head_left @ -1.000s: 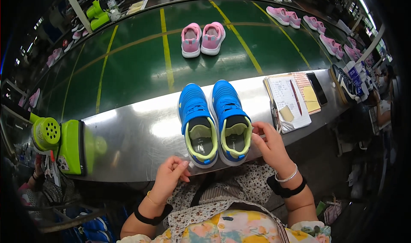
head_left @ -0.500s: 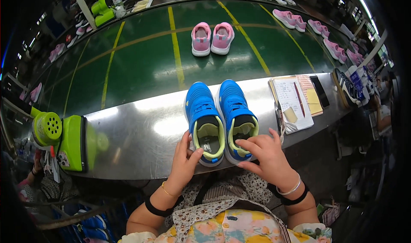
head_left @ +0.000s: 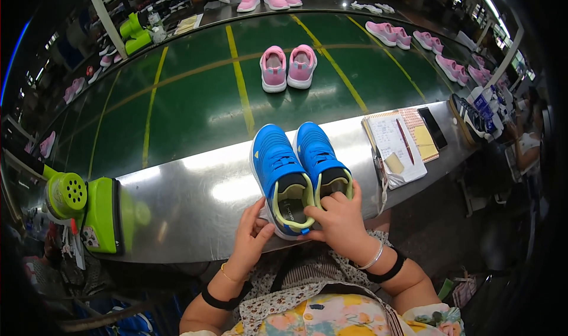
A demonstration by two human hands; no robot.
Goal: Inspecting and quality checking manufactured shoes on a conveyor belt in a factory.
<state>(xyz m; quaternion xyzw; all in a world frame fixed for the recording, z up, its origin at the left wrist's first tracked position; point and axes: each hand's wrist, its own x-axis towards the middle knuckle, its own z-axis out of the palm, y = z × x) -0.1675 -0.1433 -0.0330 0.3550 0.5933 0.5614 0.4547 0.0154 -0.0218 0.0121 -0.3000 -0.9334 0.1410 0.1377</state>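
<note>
Two blue sneakers with lime linings stand side by side on the metal tabletop, toes pointing away from me. At the outer heel side of the left sneaker [head_left: 277,173] rests my left hand [head_left: 251,235], its fingertips against the shoe and its thumb and index finger apart. My right hand [head_left: 343,223] is closed on the heel of that same sneaker, with the thumb low behind it and a finger at the collar. Its other curled fingers reach over the opening of the right sneaker [head_left: 319,152] and hide much of its heel.
Beyond the metal tabletop [head_left: 171,217], a pair of pink sneakers [head_left: 288,69] stands on the green belt [head_left: 195,105]. A lime-green device [head_left: 100,214] sits at left. To the right lie a notebook [head_left: 393,140] with a pen, a phone [head_left: 432,128] and a dark shoe [head_left: 464,120].
My right hand has moved left from the right sneaker to the left one's heel. My left thumb has come off the collar. At the far top, another person's hands holding a pink shoe now show.
</note>
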